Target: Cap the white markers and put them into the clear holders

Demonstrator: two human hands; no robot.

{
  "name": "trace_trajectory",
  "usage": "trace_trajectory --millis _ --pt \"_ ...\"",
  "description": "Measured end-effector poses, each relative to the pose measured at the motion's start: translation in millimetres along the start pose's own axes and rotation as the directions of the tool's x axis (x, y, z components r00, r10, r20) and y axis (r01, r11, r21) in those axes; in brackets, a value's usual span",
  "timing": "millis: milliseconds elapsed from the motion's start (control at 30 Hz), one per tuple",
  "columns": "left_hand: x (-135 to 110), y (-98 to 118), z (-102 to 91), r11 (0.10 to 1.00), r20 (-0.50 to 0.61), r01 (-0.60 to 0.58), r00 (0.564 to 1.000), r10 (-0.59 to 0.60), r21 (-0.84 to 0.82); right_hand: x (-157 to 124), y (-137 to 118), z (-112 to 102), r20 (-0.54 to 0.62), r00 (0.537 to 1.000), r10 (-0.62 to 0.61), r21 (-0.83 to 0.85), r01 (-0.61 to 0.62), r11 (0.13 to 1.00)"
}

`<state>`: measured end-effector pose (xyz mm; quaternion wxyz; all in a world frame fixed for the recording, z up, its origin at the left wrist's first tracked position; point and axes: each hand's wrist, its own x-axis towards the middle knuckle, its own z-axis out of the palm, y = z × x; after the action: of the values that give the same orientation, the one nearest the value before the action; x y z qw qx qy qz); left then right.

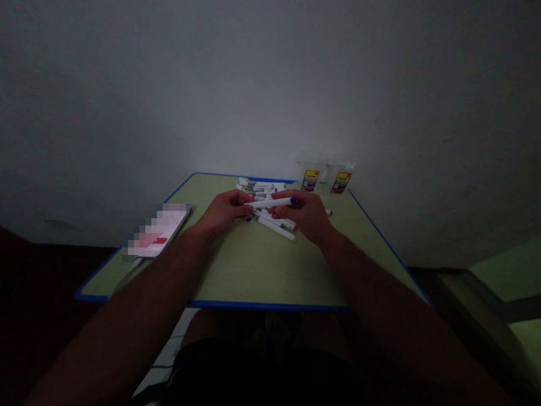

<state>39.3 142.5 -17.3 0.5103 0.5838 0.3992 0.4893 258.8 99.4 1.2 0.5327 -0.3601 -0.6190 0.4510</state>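
1. Landmark: the held marker (pixel 270 203), white with a dark purple end. It sits between both hands, crosswise over the tabletop (pixel 262 276), purple end to the right.
2. Left hand (pixel 224 213): at the marker's plain end. Grip narrowed to a pinch, thumb and fingers appearing to have that end.
3. Right hand (pixel 308 214): behind the purple end, fingers curled, thumb and forefinger a little apart. Whether this grip bears on the barrel, I cannot tell; the marker's near side covers the contact.
4. Just nearer the wearer than the held marker: a yellow-ended marker (pixel 276 229), a green-ended marker (pixel 270 218) and a red-ended marker (pixel 292 226), lying close together.
5. Beyond it: a loose marker pile (pixel 264 188). Beyond and to its right: a clear tub (pixel 310 180) and a second clear tub (pixel 340 181), both labelled in yellow. Well to its left: a phone (pixel 175 223).
6. Handling, my judgement: pinch lightly, since a smooth round barrel probably rolls. Support both ends, keep the marker level, and let neither wrist drop onto the loose ones below. Dim light; turn the coloured end toward the eye.
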Motion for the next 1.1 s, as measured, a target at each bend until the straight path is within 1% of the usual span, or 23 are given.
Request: trace_trajectory --millis 200,333,433,533,600,700,800,900,1100 --pt "0.3 -2.5 -0.5 1.000 0.008 -0.026 1.000 0.026 -0.017 -2.9 -5.7 1.6 0.022 0.999 0.036 -0.018 -0.036 0.999" --pt "-2.6 2.1 1.1 0.999 -0.004 -0.033 0.999 0.033 0.011 -1.9 -5.3 0.5 0.014 1.000 0.005 -0.023 -0.004 1.000" --pt "-4.0 6.0 2.9 0.998 -0.043 -0.059 0.997 0.059 0.008 1.2 -3.2 -3.7 -0.054 0.998 -0.026 -0.096 0.021 0.995" --pt "-3.2 8.1 4.7 0.993 -0.087 -0.114 0.990 0.112 -0.021 5.7 1.0 -10.0 -0.157 0.988 0.002 -0.219 -0.037 0.975" --pt "-2.2 8.5 6.0 0.988 -0.112 -0.146 0.984 0.139 -0.048 8.9 5.1 -13.9 -0.192 0.981 0.013 -0.303 -0.072 0.950" --pt "-1.7 7.9 8.3 0.982 -0.121 -0.175 0.979 0.164 -0.079 12.3 11.7 -17.3 -0.171 0.985 -0.002 -0.427 -0.072 0.901" --pt "-2.4 6.3 10.7 0.976 -0.096 -0.193 0.978 0.183 -0.099 13.0 15.6 -17.2 -0.134 0.991 -0.017 -0.525 -0.056 0.849" --pt "-3.5 4.7 12.4 0.973 -0.065 -0.204 0.978 0.198 -0.112 12.4 15.8 -15.9 -0.123 0.992 -0.015 -0.555 -0.056 0.830" --pt "-6.8 7.1 15.8 0.976 -0.026 -0.188 0.982 0.187 -0.109 11.7 16.8 -15.7 -0.119 0.993 0.015 -0.573 -0.081 0.816"
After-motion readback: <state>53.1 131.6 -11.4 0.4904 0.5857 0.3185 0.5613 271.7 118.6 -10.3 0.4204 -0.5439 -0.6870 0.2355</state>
